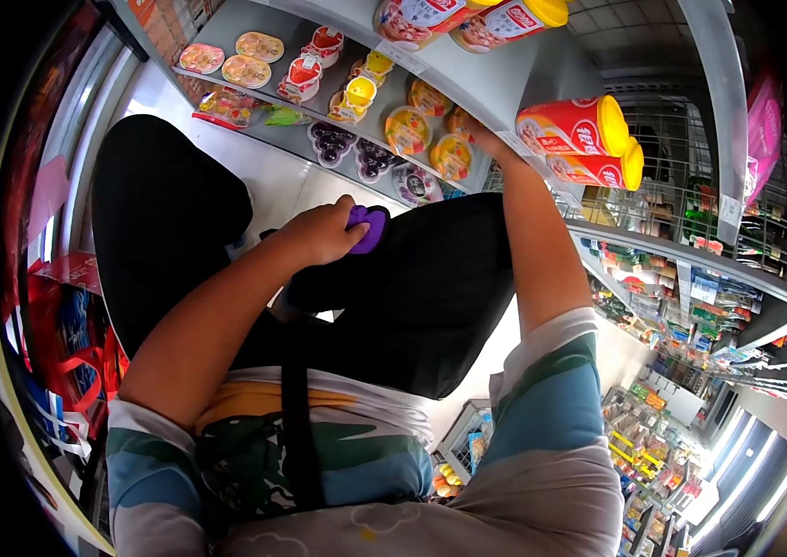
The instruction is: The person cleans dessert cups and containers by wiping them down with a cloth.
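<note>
My left hand point(321, 232) is closed around a small purple cloth-like bundle point(368, 228), held just above my black-trousered knee. The bundle looks soft and folded, but its exact kind is unclear. My right hand point(486, 139) reaches in over the lower shelf at the right, its fingers mostly hidden by the shelf edge above. Closest to it is an orange-topped cup point(459, 122); whether they touch I cannot tell. More orange-topped cups point(452, 156) stand in front of it.
Red packs with yellow lids point(579, 127) stand on the upper shelf point(496, 88). Red-topped cups point(302, 77), yellow-topped cups point(357, 96) and oval tubs point(246, 71) line the lower shelf. Purple grape-shaped packs point(375, 160) sit below. Red bags point(73, 371) hang at my left.
</note>
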The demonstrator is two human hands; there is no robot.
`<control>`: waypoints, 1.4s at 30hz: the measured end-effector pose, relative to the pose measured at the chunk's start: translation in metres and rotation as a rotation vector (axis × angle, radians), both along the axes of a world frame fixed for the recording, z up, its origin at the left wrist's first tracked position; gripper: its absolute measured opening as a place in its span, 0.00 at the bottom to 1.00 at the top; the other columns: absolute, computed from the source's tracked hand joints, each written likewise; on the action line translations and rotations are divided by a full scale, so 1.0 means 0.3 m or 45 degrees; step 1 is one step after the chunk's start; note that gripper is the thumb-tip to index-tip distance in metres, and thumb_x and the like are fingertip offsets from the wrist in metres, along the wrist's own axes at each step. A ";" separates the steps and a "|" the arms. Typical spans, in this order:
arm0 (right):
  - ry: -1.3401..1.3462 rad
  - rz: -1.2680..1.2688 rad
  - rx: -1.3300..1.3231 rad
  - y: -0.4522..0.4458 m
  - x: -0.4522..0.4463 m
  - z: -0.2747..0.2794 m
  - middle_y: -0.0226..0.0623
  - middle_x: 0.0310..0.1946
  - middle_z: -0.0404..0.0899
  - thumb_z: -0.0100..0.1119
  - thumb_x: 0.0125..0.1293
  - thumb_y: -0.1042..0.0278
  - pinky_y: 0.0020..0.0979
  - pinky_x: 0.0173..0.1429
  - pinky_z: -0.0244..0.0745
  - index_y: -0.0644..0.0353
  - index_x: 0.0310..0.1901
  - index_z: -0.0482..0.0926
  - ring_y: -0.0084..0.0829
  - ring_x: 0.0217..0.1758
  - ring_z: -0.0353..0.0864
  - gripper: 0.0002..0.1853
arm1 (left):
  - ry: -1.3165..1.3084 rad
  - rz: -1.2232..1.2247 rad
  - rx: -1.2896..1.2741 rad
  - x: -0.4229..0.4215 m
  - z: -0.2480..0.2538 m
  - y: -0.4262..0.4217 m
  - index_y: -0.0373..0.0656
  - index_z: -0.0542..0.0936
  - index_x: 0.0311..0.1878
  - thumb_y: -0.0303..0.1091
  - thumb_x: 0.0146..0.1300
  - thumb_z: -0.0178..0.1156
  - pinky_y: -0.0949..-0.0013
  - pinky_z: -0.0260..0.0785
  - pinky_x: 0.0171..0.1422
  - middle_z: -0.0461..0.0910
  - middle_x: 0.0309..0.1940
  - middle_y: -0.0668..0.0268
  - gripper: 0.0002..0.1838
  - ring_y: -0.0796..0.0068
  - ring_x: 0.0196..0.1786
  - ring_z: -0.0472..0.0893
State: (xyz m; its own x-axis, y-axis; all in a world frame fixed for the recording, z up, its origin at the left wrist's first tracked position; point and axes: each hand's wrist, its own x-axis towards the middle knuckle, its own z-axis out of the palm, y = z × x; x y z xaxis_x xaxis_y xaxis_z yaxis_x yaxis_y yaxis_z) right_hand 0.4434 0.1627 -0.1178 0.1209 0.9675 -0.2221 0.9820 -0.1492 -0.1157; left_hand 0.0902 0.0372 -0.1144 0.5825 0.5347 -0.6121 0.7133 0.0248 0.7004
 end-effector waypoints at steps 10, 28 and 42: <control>0.012 0.021 0.040 0.083 -0.037 -0.097 0.50 0.67 0.76 0.64 0.65 0.50 0.41 0.68 0.73 0.58 0.68 0.73 0.47 0.67 0.77 0.33 | -0.002 0.084 0.017 -0.042 -0.040 0.046 0.36 0.68 0.62 0.53 0.74 0.54 0.50 0.73 0.59 0.83 0.49 0.43 0.29 0.44 0.53 0.83; 0.055 -0.039 0.052 0.054 -0.037 -0.109 0.50 0.66 0.75 0.67 0.62 0.46 0.41 0.64 0.77 0.60 0.69 0.72 0.47 0.65 0.79 0.38 | 0.028 -0.004 0.034 -0.018 -0.035 0.029 0.37 0.69 0.58 0.52 0.73 0.54 0.47 0.74 0.57 0.84 0.45 0.44 0.26 0.43 0.50 0.83; 0.071 -0.058 0.067 0.044 -0.029 -0.110 0.50 0.66 0.75 0.69 0.60 0.43 0.41 0.61 0.79 0.61 0.69 0.70 0.47 0.62 0.81 0.42 | 0.076 -0.055 0.060 -0.009 -0.038 0.026 0.36 0.69 0.57 0.52 0.74 0.54 0.47 0.74 0.58 0.84 0.45 0.43 0.26 0.43 0.51 0.83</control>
